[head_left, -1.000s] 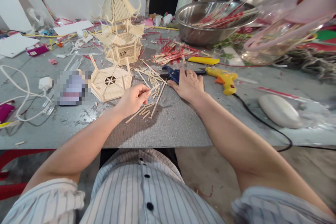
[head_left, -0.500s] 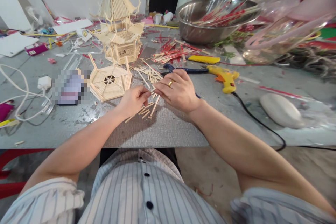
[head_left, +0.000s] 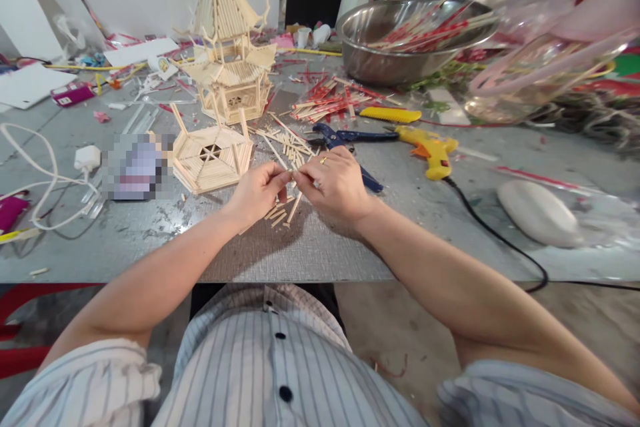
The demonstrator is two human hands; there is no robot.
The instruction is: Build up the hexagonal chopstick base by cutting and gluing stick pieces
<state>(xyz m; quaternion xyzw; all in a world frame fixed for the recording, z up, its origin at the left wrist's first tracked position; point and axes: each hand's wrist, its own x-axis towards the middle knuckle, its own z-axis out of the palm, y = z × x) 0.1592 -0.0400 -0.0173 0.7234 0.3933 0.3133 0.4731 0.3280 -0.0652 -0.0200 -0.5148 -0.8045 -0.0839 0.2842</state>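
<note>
My left hand (head_left: 259,192) is closed, its thumb and forefinger pinched together. Facing it, my right hand (head_left: 334,181), with a ring on one finger, is closed too, and the fingertips of both nearly meet. Between them shows a bit of a small wooden stick (head_left: 293,174), mostly hidden by the fingers. Short cut sticks (head_left: 276,215) lie under my hands, and more cut pieces (head_left: 293,145) lie just beyond. Left of my hands rests a hexagonal stick base (head_left: 213,159) with several upright posts. Behind it stands a pagoda model (head_left: 233,73) made of sticks.
Blue-handled pliers (head_left: 370,179) lie partly behind my right hand. To the right are a yellow comb (head_left: 390,114), a yellow glue gun (head_left: 434,155) with its black cord, and a white oval object (head_left: 539,213). A metal bowl (head_left: 360,57) holds red-wrapped chopsticks. A white charger (head_left: 87,158) is at left.
My right hand has turned and drawn down slightly, its fingers curling in toward the left fingertips. More of the blue pliers now shows. The left hand has barely moved.
</note>
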